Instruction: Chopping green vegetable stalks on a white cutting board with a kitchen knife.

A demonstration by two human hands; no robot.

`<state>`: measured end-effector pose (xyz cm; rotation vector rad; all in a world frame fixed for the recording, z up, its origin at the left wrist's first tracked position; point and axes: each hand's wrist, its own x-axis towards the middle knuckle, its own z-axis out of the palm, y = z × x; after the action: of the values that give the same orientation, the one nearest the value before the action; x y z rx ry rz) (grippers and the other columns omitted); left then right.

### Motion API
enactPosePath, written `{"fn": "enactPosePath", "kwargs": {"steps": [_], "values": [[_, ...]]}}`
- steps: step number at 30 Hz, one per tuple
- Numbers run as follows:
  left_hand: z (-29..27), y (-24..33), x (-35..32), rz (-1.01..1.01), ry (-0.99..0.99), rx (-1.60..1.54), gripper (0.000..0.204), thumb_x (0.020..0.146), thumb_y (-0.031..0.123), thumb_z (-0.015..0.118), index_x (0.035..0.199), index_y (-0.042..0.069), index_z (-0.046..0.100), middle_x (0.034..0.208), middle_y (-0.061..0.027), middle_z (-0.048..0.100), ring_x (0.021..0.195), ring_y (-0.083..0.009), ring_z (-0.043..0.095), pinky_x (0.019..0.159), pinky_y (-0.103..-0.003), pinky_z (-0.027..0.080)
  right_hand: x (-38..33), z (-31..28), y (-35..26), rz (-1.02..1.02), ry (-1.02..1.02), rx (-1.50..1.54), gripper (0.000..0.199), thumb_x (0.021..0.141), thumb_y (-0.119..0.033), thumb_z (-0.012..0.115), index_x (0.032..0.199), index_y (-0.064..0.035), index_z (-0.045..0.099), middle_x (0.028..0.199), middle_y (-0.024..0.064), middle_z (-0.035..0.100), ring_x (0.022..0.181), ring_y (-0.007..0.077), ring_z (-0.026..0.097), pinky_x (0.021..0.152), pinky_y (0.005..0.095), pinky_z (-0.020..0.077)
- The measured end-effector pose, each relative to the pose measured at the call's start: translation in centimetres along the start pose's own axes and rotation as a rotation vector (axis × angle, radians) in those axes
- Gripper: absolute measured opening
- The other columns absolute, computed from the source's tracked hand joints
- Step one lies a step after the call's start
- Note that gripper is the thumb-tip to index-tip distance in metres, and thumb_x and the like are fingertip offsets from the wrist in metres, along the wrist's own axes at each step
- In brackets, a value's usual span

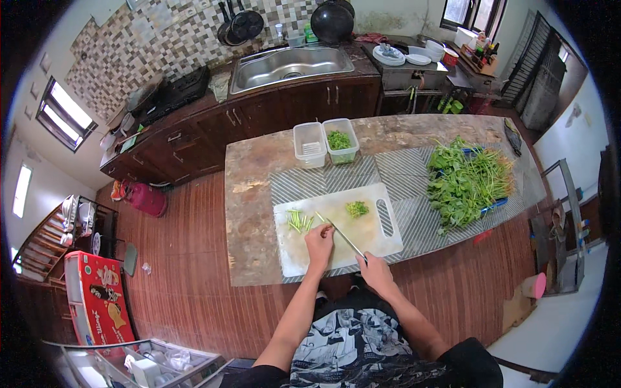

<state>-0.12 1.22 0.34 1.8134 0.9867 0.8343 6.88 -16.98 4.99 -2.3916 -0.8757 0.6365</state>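
Note:
My right hand is wrapped round the handle of a knife, whose blade slants up and left over the white cutting board. The fingers of my left hand are curled together beside the blade's tip; whatever they may pinch is hidden. Just beyond and left of them lie cut green stem pieces. A small heap of chopped green leaves sits on the board to the right, near its handle slot.
Beyond the board stand an open clear plastic container and another container holding chopped greens. A big pile of leafy greens with roots spreads over a blue tray at the table's right. A sink is at the back.

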Motion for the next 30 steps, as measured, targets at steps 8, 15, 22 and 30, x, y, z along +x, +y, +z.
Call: {"fn": "enactPosePath", "kwargs": {"steps": [8, 15, 22, 30], "values": [[-0.4, -1.0, 0.1, 0.001, -0.020, -0.006, 0.020, 0.083, 0.010, 0.077, 0.099, -0.002, 0.076, 0.086, -0.0157, 0.076, 0.071, -0.0179, 0.072, 0.070, -0.029, 0.057, 1.2, -1.4, 4.1, -0.003, -0.012, 0.110, 0.044, 0.100, -0.041, 0.054, 0.096, 0.0016, 0.065, 0.090, 0.0308, 0.066, 0.089, 0.0522, 0.062, 0.074, 0.0550, 0.0500], [-0.5, -0.5, 0.2, -0.025, -0.042, -0.044, 0.020, 0.083, 0.009, 0.077, 0.099, -0.002, 0.076, 0.084, -0.0130, 0.076, 0.072, -0.0145, 0.071, 0.070, -0.027, 0.056, 5.6, -4.6, 5.4, -0.109, -0.093, 0.090, 0.048, 0.101, -0.040, 0.052, 0.090, 0.0048, 0.063, 0.087, 0.0304, 0.064, 0.086, 0.0496, 0.062, 0.075, 0.0508, 0.0480], [-0.5, -0.4, 0.0, -0.032, -0.040, -0.076, 0.019, 0.083, 0.008, 0.077, 0.099, -0.002, 0.076, 0.083, -0.0122, 0.076, 0.070, -0.0132, 0.069, 0.068, -0.026, 0.055, 5.5, -3.5, 4.0, -0.148, -0.101, 0.153, 0.044, 0.100, -0.037, 0.055, 0.089, 0.0045, 0.062, 0.082, 0.0296, 0.062, 0.080, 0.0478, 0.061, 0.072, 0.0482, 0.0475], [-0.2, -0.7, -0.1, 0.033, 0.007, -0.044, 0.015, 0.082, 0.005, 0.076, 0.094, -0.004, 0.075, 0.078, -0.0158, 0.073, 0.066, -0.0201, 0.070, 0.065, -0.030, 0.056, 1.2, -0.8, 2.2, -0.075, -0.093, 0.156, 0.041, 0.101, -0.034, 0.055, 0.087, 0.0036, 0.061, 0.079, 0.0302, 0.060, 0.079, 0.0498, 0.059, 0.070, 0.0499, 0.0464]]}}
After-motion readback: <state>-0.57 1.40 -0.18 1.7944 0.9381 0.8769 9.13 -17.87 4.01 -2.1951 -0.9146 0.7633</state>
